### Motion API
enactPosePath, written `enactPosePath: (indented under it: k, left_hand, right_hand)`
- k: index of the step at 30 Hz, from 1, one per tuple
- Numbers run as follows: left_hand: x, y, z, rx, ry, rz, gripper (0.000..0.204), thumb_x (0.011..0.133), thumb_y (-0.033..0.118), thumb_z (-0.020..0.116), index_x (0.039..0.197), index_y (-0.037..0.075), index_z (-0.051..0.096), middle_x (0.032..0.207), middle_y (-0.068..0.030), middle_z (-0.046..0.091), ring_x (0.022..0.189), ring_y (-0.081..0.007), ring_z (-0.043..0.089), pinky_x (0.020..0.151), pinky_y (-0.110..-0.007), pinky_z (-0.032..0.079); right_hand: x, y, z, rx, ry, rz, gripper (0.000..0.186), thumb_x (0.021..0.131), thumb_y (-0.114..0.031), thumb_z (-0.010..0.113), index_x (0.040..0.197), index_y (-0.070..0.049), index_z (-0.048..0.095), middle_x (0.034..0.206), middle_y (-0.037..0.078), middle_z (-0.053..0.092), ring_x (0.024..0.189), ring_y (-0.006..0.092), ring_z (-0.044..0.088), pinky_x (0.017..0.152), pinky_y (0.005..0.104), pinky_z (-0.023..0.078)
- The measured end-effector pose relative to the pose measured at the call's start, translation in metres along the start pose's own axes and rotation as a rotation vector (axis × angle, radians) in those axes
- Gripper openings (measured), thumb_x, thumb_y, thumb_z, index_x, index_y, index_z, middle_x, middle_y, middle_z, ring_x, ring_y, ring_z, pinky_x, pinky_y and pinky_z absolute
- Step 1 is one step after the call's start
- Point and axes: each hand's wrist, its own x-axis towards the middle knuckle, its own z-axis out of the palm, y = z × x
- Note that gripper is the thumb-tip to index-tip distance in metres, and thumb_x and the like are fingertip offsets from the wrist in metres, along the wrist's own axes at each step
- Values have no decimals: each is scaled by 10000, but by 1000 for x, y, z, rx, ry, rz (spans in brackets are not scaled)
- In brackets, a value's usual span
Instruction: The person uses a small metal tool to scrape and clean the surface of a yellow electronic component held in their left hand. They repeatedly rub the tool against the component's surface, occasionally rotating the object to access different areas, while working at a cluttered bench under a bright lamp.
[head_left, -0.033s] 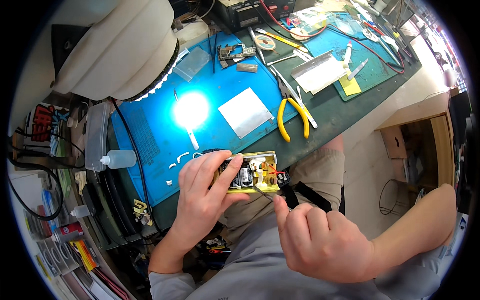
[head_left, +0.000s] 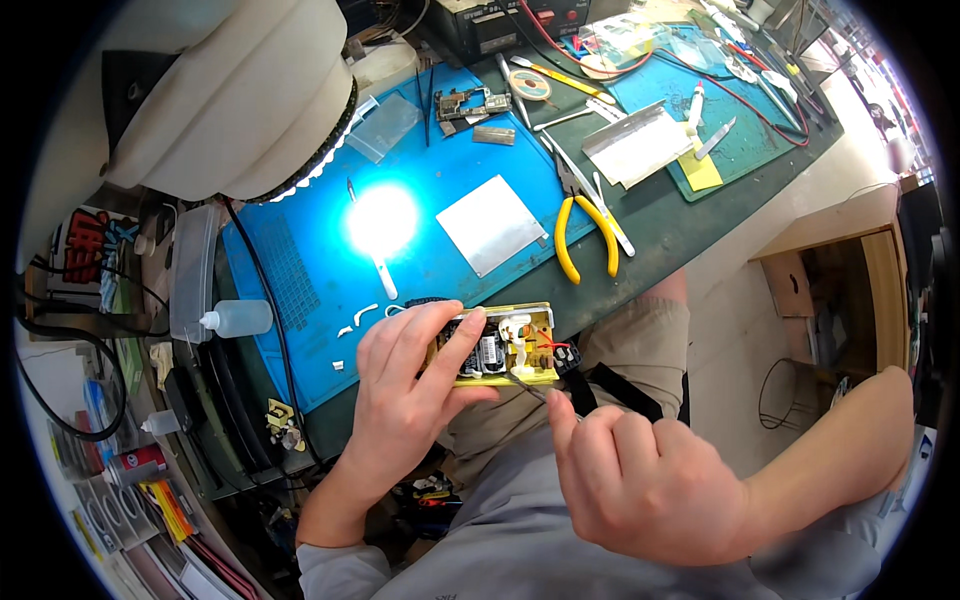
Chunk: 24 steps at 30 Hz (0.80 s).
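In the lower middle of the frame, an opened yellow case (head_left: 546,370) with electronics inside lies in the left hand (head_left: 410,370), in front of the table's (head_left: 665,245) near edge. That hand's grip closes around the left end of the case, thumb across the top. Inside are a black part with a white label (head_left: 489,353), white pieces (head_left: 517,328) and red wires (head_left: 549,344) toward the right end, where a black connector (head_left: 568,357) sits just outside.

The right hand (head_left: 640,475), right of centre below, pinches a thin tool (head_left: 529,388) between thumb and curled fingers; its tip is at the case's lower edge, though whether it touches is too small to tell.

Above, a blue mat (head_left: 465,165) carries a square silver plate (head_left: 490,225) at centre, with small white scraps (head_left: 366,313) toward the mat's lower left. Yellow-handled pliers (head_left: 563,240) lie right of the plate. A large white lamp (head_left: 230,100) fills the upper left.
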Motion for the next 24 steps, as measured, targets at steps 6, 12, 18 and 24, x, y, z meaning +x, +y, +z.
enactPosePath:
  k: [6, 12, 18, 24]
  left_hand:
    - [1, -1, 0, 1, 5, 8, 665, 796, 376, 812, 1359, 49, 680, 1334, -99, 632, 1214, -289, 592, 1029, -454, 438]
    - [3, -3, 2, 8, 2, 27, 686, 783, 372, 820, 1371, 52, 668, 1355, -108, 632, 1213, -291, 598, 1026, -458, 435]
    - [-3, -4, 4, -47, 46, 13, 641, 743, 304, 878, 1307, 68, 684, 1393, -124, 629, 1227, -312, 602, 1010, -473, 433]
    - [-1, -5, 0, -14, 47, 84, 589, 704, 277, 910, 1219, 85, 697, 1354, -116, 648, 1181, -295, 620, 988, -458, 435]
  right_hand:
    - [13, 13, -18, 194, -167, 32, 288, 837, -93, 748, 1097, 28, 780, 685, -8, 420, 571, 109, 459, 423, 271, 301]
    - [14, 35, -25, 390, -302, 84, 373, 809, -97, 725, 1165, 10, 746, 718, -7, 478, 578, 121, 544, 429, 286, 402]
    - [-8, 68, -26, 617, -286, 134, 409, 793, -78, 711, 1200, -40, 741, 729, 4, 507, 558, 154, 583, 441, 307, 455]
    - [-38, 87, 1, 820, -142, 237, 385, 831, -49, 713, 1214, -76, 733, 738, 37, 540, 606, 204, 625, 487, 347, 485]
